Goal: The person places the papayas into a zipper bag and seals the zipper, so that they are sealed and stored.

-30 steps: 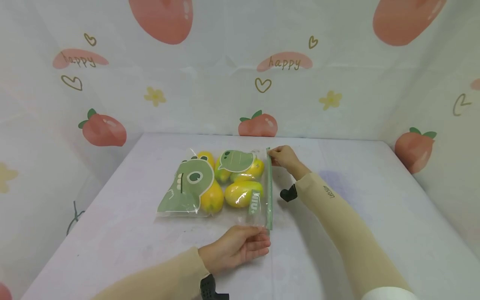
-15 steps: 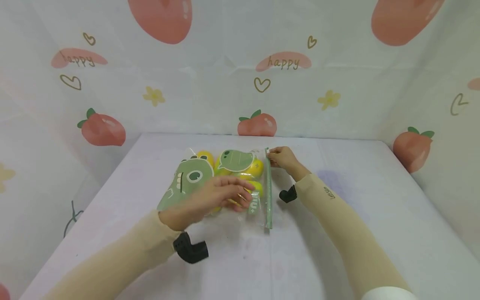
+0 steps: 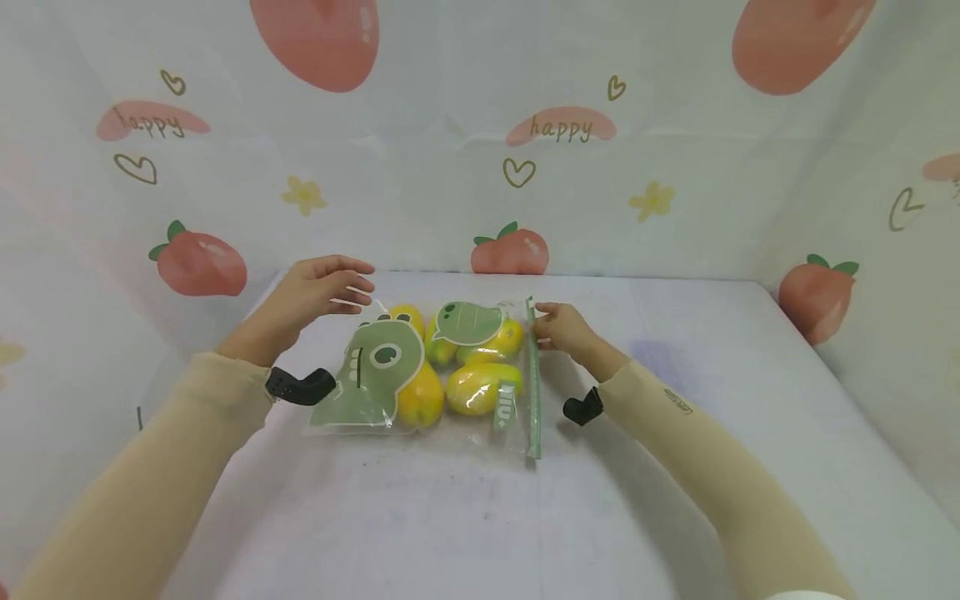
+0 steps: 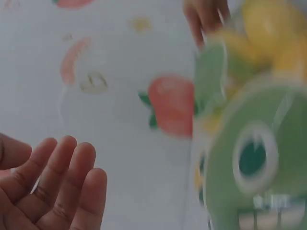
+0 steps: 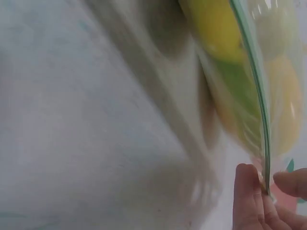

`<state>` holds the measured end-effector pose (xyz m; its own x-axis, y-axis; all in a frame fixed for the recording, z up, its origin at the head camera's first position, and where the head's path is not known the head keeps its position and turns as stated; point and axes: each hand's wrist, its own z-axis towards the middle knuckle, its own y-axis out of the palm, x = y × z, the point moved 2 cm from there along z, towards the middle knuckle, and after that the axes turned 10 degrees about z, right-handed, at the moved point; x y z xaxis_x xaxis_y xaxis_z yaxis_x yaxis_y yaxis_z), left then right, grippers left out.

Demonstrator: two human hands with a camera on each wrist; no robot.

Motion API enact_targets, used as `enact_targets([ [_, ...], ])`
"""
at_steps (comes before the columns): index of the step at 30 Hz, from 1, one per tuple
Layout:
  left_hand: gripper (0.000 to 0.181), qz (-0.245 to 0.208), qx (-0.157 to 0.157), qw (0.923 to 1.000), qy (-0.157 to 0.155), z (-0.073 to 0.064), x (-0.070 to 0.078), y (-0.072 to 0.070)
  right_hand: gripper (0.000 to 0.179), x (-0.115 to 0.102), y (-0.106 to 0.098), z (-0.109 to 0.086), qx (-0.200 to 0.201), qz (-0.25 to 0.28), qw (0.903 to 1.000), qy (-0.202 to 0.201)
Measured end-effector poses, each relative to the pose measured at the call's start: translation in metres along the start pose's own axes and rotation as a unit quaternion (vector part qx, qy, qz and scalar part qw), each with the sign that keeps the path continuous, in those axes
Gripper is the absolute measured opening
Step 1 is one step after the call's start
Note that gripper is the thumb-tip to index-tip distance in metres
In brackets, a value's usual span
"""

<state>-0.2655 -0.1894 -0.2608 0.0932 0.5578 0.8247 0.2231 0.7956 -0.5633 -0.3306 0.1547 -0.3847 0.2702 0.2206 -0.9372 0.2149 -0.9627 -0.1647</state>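
Note:
A clear zip bag (image 3: pixel 360 396) with a green cartoon dinosaur print lies on the table, full of several yellow and green fruits (image 3: pixel 468 387). Its green zip edge (image 3: pixel 535 383) runs along the right side. My left hand (image 3: pixel 311 292) hovers beyond the bag's far left corner, fingers extended and holding nothing. The left wrist view has those fingers (image 4: pixel 86 191) beside the printed bag. At the far end of the zip is my right hand (image 3: pixel 566 331). In the right wrist view the zip's end lies against its straight fingers (image 5: pixel 247 191), the thumb standing apart.
A white table (image 3: pixel 480 517) carries the bag. Behind it hangs a white cloth backdrop (image 3: pixel 442 200) printed with peaches, hearts and flowers. Black wrist cameras are strapped to the left sleeve (image 3: pixel 217 408) and the right sleeve (image 3: pixel 675 433).
My left hand has left the zip's near end, passed over the bag and reached its far left side. My right hand's fingers have loosened at the zip's far end.

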Motion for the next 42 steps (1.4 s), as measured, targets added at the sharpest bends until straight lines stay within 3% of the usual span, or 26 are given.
enact_targets([
  [9, 0.044, 0.062, 0.038, 0.9960, -0.052, 0.003, -0.058, -0.026, 0.064, 0.014, 0.003, -0.032, -0.037, 0.033, 0.9987, 0.016],
  [13, 0.049, 0.113, -0.007, 0.9918, -0.059, 0.001, -0.080, -0.028, 0.067, 0.019, 0.006, -0.044, -0.034, 0.031, 0.9987, 0.022],
  [17, 0.056, 0.174, -0.073, 0.9803, -0.058, -0.003, -0.095, -0.025, 0.068, 0.022, 0.010, -0.052, -0.026, 0.040, 0.9985, 0.025],
  [20, 0.062, 0.197, -0.099, 0.9733, -0.064, -0.006, -0.100, -0.021, 0.067, 0.024, 0.012, -0.055, -0.023, 0.055, 0.9980, 0.019],
  [25, 0.066, 0.202, -0.111, 0.9707, -0.068, -0.007, -0.100, -0.014, 0.066, 0.028, 0.006, -0.058, -0.023, 0.062, 0.9978, -0.005],
  [29, 0.061, 0.195, -0.111, 0.9731, -0.054, -0.006, -0.098, -0.009, 0.065, 0.033, -0.006, -0.061, -0.022, 0.061, 0.9976, -0.024],
  [35, 0.052, 0.141, -0.129, 0.9814, -0.025, -0.003, -0.099, -0.005, 0.060, 0.038, -0.030, -0.068, -0.018, 0.059, 0.9975, -0.034],
  [42, 0.054, 0.138, -0.145, 0.9791, -0.035, -0.002, -0.101, -0.005, 0.056, 0.041, -0.055, -0.076, -0.011, 0.055, 0.9979, -0.033],
])
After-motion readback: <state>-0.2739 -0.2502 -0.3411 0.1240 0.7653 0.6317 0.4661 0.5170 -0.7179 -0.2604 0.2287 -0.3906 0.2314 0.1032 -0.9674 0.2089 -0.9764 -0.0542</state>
